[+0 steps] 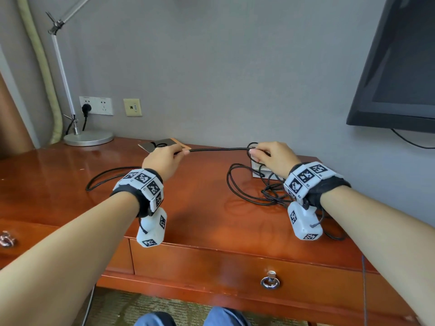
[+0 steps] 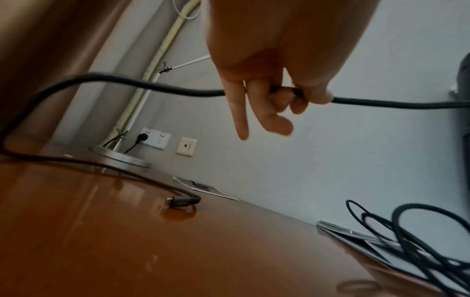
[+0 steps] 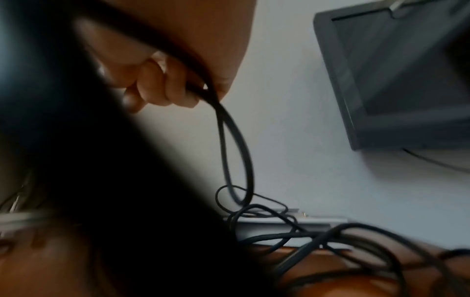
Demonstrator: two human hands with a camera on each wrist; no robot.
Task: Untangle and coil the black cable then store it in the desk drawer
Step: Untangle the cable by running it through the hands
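A black cable point(image 1: 219, 149) runs taut between my two hands above the wooden desk point(image 1: 200, 215). My left hand point(image 1: 164, 158) pinches it; in the left wrist view the cable point(image 2: 152, 88) passes through curled fingers point(image 2: 284, 96) and trails down to a plug end point(image 2: 182, 202) lying on the desk. My right hand point(image 1: 270, 155) grips a bend of the cable point(image 3: 229, 128), which hangs down to a tangled heap point(image 1: 263, 187) on the desk. The desk drawer point(image 1: 235, 271) with a ring pull point(image 1: 270, 281) is closed below.
A desk lamp base point(image 1: 88, 138) stands back left by wall sockets point(image 1: 96, 105). A flat card point(image 1: 164, 145) lies behind my left hand. A pale box point(image 1: 259, 169) sits under the tangle. A dark monitor point(image 1: 397, 67) hangs at the right. Another drawer pull point(image 1: 7, 240) is far left.
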